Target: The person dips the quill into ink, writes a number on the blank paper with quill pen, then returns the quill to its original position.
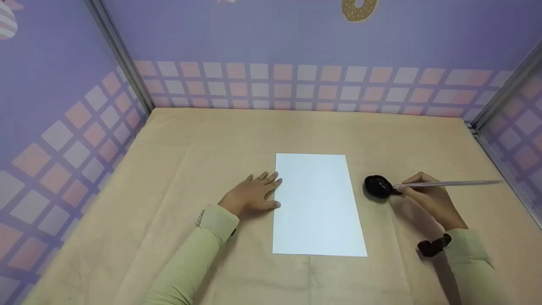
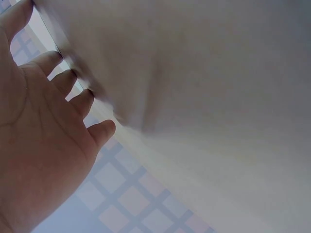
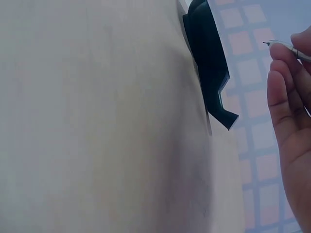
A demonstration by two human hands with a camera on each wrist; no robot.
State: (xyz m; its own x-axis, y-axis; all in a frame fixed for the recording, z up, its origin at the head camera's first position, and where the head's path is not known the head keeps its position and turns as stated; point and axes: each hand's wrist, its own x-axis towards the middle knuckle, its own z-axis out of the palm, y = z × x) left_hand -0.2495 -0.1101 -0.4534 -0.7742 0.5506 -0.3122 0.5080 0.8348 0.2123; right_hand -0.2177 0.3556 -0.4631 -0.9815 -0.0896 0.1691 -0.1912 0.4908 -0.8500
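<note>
A blank white sheet of paper (image 1: 317, 207) lies upright on the table in the head view. My left hand (image 1: 253, 195) rests flat at its left edge, fingers spread, thumb and fingertips over the margin. In the left wrist view, that hand (image 2: 48, 121) shows its palm. To the right of the sheet, my right hand (image 1: 434, 203) pinches a slender pen (image 1: 457, 184) with a long, tapering pale shaft. Its pointed tip, beside a small black dish (image 1: 377, 187) with a short handle, shows in the right wrist view on the pen (image 3: 279, 44). The dish (image 3: 209, 43) appears edge-on there.
A beige cloth (image 1: 224, 135) with faint creases covers the table. Purple walls with pink and white squares (image 1: 307, 72) enclose the back and sides, joined by metal corner posts (image 1: 123, 55). A black band (image 1: 435, 245) sits at the right wrist.
</note>
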